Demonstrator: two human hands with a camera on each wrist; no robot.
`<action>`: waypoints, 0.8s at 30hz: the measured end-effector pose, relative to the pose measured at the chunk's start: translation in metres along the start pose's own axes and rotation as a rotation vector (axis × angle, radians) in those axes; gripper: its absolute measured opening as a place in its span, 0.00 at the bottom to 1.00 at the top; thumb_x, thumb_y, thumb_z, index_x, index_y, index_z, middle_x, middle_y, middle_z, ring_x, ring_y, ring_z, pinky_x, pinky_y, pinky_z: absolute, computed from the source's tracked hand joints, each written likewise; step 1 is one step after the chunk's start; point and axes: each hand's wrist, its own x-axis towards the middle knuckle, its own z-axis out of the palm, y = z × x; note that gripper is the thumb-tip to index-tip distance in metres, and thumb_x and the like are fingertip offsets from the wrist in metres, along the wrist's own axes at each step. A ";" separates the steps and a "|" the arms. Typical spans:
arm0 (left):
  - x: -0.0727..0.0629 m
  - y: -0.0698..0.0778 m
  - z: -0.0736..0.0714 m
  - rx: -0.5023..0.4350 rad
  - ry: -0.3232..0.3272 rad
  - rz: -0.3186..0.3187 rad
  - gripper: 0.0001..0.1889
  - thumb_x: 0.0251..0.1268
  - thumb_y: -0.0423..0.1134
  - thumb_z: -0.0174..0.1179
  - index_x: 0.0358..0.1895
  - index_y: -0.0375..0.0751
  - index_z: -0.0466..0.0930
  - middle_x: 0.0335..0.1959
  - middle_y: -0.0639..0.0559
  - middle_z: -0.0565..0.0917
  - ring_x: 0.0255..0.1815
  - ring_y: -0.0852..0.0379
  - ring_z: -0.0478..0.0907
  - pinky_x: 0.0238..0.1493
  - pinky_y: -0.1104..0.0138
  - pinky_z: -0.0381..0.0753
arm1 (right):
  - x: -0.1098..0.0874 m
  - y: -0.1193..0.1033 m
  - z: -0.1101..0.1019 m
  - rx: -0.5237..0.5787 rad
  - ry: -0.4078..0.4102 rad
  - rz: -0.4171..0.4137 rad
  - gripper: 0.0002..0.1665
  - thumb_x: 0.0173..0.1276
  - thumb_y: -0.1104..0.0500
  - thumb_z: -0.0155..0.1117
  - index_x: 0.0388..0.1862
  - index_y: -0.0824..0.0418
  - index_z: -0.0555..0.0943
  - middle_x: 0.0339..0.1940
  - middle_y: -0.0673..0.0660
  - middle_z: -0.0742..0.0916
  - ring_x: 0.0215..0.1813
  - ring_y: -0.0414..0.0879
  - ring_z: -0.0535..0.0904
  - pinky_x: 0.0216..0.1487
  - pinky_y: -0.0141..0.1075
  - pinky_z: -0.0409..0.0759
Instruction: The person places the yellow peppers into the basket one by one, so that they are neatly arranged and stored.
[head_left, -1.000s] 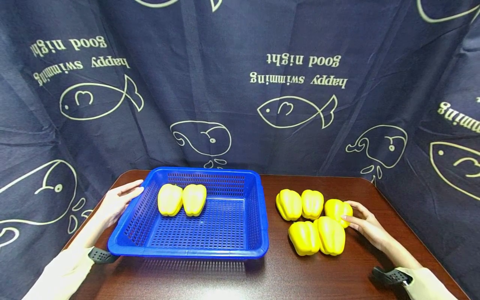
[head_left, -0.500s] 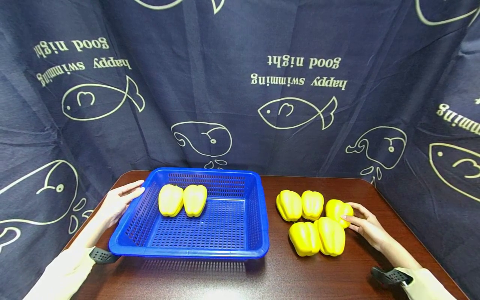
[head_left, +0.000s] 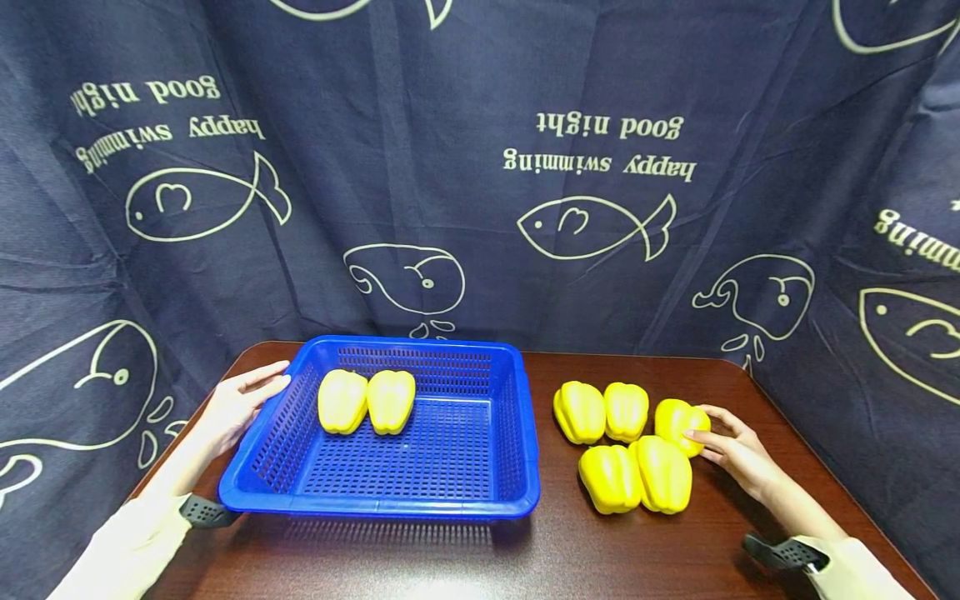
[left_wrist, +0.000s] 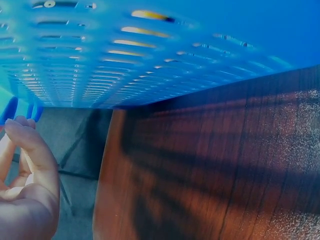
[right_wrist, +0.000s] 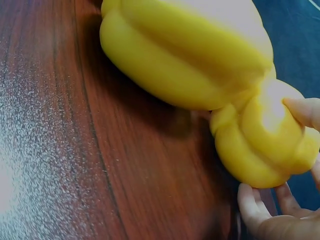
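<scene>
A blue plastic basket (head_left: 375,505) with slotted walls stands on the table, two yellow bell peppers (head_left: 343,402) side by side at its back left. My left hand (head_left: 234,407) pinches the basket's left rim between thumb and fingers; in the left wrist view the fingertips (left_wrist: 22,132) meet at the rim. To the right of the basket lie several yellow bell peppers in a cluster. My right hand (head_left: 738,454) grips the rightmost bell pepper (head_left: 678,421), which sits by the table. In the right wrist view the thumb presses one side and the fingers curl beneath.
Beside the gripped one, a front bell pepper (head_left: 663,475) nearly touches it, and another (head_left: 611,479) lies to its left. Two more (head_left: 580,412) sit behind. A dark blue printed cloth (head_left: 480,167) hangs behind the brown wooden table (head_left: 600,558).
The gripped bell pepper has shifted very slightly right together with my right hand. My left hand and the basket keep their places.
</scene>
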 end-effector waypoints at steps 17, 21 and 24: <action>0.000 0.000 0.000 0.006 0.003 0.001 0.20 0.69 0.41 0.58 0.64 0.52 0.73 0.36 0.70 0.84 0.34 0.67 0.84 0.34 0.71 0.84 | -0.002 -0.027 -0.004 0.027 -0.029 -0.083 0.24 0.68 0.74 0.52 0.50 0.46 0.77 0.42 0.42 0.83 0.41 0.35 0.82 0.40 0.29 0.83; 0.000 0.000 -0.001 -0.014 -0.002 -0.002 0.17 0.69 0.40 0.57 0.59 0.58 0.76 0.36 0.69 0.84 0.33 0.67 0.84 0.33 0.71 0.84 | -0.002 -0.035 -0.002 0.050 -0.022 -0.086 0.25 0.68 0.75 0.52 0.50 0.46 0.76 0.42 0.43 0.83 0.41 0.35 0.83 0.40 0.29 0.83; 0.000 0.000 -0.002 -0.025 -0.010 -0.006 0.17 0.70 0.39 0.57 0.59 0.58 0.76 0.36 0.69 0.84 0.33 0.67 0.83 0.33 0.71 0.84 | -0.001 -0.043 0.001 0.070 -0.005 -0.083 0.24 0.67 0.75 0.53 0.49 0.47 0.76 0.41 0.43 0.84 0.40 0.36 0.83 0.39 0.29 0.84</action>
